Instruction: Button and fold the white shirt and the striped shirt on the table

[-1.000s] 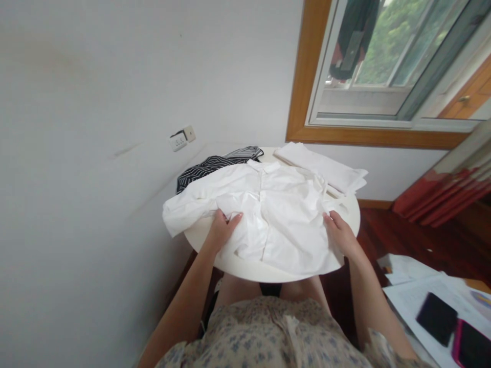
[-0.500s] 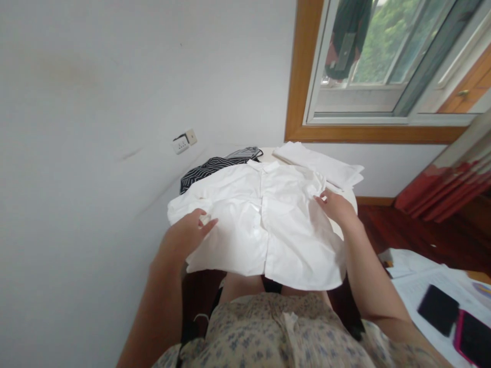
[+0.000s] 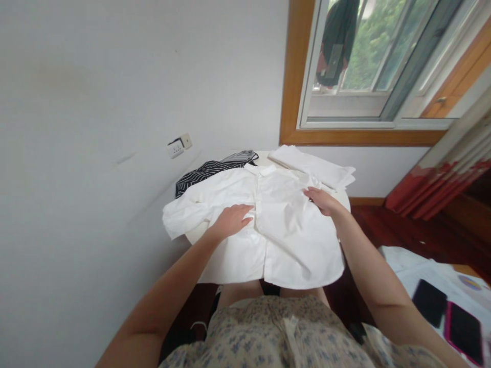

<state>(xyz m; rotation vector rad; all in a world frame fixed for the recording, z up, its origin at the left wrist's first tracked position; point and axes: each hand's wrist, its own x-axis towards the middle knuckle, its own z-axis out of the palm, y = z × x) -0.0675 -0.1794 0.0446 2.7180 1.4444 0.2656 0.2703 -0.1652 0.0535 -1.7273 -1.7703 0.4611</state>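
Observation:
A white button-front shirt lies spread over a small white round table, its collar toward the wall and its hem hanging over the near edge. Flat on the shirt front, beside the button placket, rests my left hand, open with fingers stretched and thumb apart. My right hand is closed on the shirt's cloth at the right side, near the sleeve. The left sleeve reaches out past the table's left edge. Creases run across the right front panel.
Behind the shirt are a black-and-white striped garment and a folded white cloth. A wall socket sits at the left, a wood-framed window at the right. Papers, a black phone-like object and a pink-edged phone lie lower right.
My left hand has moved right from the shirt's left side to its middle, letting the cloth there lie down. The right hand stays at the right side. The view has shifted slightly.

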